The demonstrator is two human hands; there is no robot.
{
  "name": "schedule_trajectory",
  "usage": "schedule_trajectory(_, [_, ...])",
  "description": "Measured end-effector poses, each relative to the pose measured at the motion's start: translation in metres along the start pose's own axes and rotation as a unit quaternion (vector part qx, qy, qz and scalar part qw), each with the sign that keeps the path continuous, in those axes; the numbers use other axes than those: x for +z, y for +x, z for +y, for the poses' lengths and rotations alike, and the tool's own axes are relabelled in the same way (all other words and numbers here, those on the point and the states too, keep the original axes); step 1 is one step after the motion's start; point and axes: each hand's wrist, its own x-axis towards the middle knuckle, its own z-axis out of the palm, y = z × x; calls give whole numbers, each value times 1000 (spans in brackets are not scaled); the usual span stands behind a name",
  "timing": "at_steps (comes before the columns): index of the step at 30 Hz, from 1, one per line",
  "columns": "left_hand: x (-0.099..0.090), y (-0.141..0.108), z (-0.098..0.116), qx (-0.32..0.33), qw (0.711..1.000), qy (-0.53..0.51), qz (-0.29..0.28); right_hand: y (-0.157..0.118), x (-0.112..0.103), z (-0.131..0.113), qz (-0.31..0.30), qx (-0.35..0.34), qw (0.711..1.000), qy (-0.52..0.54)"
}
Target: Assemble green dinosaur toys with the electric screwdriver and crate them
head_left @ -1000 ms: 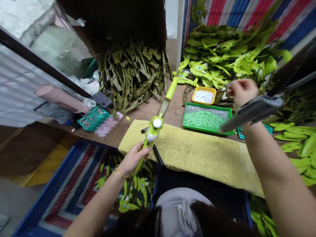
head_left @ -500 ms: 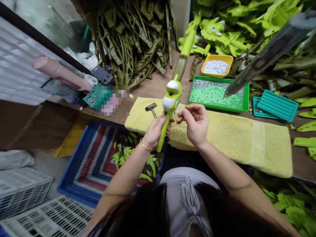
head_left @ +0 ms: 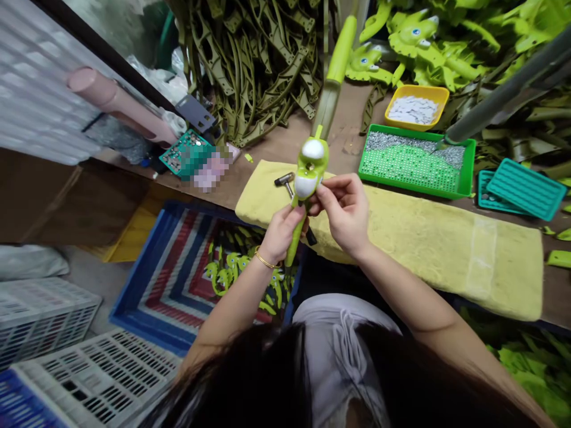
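The left hand [head_left: 281, 235] has a closed grip around the stem of a green toy [head_left: 311, 172], propping it upright at mid-view so the right hand [head_left: 345, 214] can pinch its side. A towel [head_left: 450, 261] cushions the surface [head_left: 343, 107] below; a green tray [head_left: 468, 172] sits within reach at 2 o'clock.

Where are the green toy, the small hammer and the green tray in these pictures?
Green toy [head_left: 313, 148]: head view, on its round white top.
Small hammer [head_left: 284, 179]: head view, on its metal head.
Green tray [head_left: 470, 169]: head view, on the rim at the picture's right side.
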Motion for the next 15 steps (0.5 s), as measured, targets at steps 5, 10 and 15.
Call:
schedule_trajectory(5, [-47, -22, -13, 15, 995, 58, 75, -5, -7, 24, -147, 78, 973, -160])
schedule_trajectory(10, [-100, -48, -30, 28, 964, 212, 157, -23, 1, 47, -271, 91, 735, -615])
schedule_trajectory(15, [-130, -86, -34, 24, 919, 340, 199, -16, -6, 35, -267, 131, 704, -645])
